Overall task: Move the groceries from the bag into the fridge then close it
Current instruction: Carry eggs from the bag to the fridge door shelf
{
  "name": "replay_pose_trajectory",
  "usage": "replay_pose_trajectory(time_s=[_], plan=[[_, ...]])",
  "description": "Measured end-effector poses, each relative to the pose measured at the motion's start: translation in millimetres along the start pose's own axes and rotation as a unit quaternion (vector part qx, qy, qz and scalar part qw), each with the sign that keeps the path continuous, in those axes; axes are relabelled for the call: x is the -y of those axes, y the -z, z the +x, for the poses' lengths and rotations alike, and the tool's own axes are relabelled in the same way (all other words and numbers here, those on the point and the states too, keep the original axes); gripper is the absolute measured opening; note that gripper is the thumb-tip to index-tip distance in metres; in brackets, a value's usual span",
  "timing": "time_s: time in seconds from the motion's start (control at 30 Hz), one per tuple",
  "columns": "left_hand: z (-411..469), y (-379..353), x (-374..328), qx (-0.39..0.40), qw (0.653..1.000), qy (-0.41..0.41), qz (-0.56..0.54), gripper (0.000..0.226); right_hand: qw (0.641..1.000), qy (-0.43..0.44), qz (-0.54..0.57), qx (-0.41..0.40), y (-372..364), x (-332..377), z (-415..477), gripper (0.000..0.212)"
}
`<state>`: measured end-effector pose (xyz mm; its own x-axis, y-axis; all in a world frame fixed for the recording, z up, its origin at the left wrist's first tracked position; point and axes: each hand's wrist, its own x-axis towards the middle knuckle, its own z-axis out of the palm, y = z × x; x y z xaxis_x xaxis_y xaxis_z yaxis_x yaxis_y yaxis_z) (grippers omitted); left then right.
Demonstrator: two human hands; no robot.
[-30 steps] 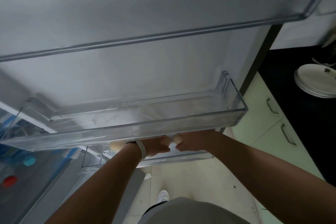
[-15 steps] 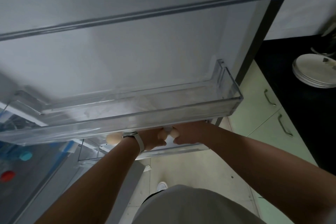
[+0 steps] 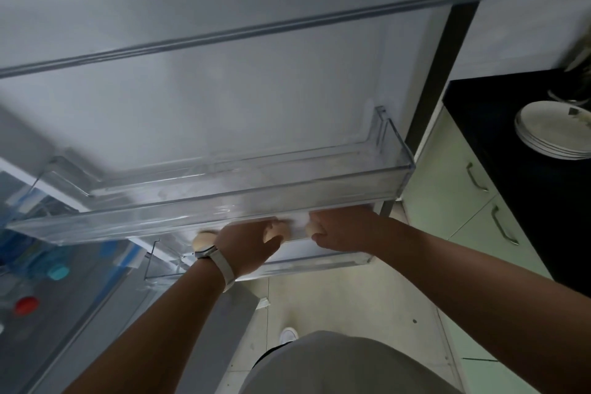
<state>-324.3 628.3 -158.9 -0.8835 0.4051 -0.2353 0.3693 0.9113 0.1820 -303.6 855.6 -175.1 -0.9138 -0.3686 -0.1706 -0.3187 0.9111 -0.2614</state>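
Note:
The fridge door stands open in front of me, seen from above. It carries a clear upper door shelf [image 3: 224,201] and a clear lower door shelf [image 3: 323,261]. Both hands reach under the upper shelf into the lower one. My left hand [image 3: 249,246], with a watch on the wrist, holds a pale egg [image 3: 275,230] in its fingertips. My right hand [image 3: 342,227] grips another egg [image 3: 311,229] close beside it. A third egg [image 3: 204,240] lies in the lower shelf just left of my left wrist. The grocery bag is out of view.
At the left, the fridge interior holds bottles with a teal cap [image 3: 58,272] and a red cap [image 3: 26,304]. On the right are a black counter [image 3: 511,201] with stacked plates [image 3: 553,128] and pale green cabinets [image 3: 447,201]. My shoe [image 3: 287,334] stands on the tiled floor.
Both hands stay at the lower door shelf with the eggs. The view has shifted slightly, and the left hand now shows more below the upper shelf.

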Motion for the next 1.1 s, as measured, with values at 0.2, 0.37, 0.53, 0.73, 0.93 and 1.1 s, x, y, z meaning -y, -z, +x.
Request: replay_pose_trajectory(time_s=[0.2,0.37,0.53,0.73,0.93,1.1], plan=[[-20,3,-4,-0.078,0.994,-0.038,-0.06,0.03,1.0,0.007,0.015,0.0,4,-1,-24,0.042],[-32,6,-9,-0.127,0.987,-0.077,-0.063,0.035,0.997,0.016,0.046,-0.058,7,5,-45,0.041],[-34,6,-11,-0.144,0.982,-0.123,-0.027,0.035,0.995,0.023,0.02,-0.091,6,16,-57,0.049],[-38,2,-14,-0.146,0.972,-0.185,-0.005,0.046,0.991,-0.008,0.003,-0.133,6,36,-75,0.046],[-52,6,-3,-0.147,0.955,-0.255,-0.022,0.045,0.984,-0.074,-0.023,-0.158,2,69,-92,0.048],[-61,8,6,-0.161,0.936,-0.308,-0.049,0.046,0.972,-0.15,-0.056,-0.172,-7,107,-113,0.045]])
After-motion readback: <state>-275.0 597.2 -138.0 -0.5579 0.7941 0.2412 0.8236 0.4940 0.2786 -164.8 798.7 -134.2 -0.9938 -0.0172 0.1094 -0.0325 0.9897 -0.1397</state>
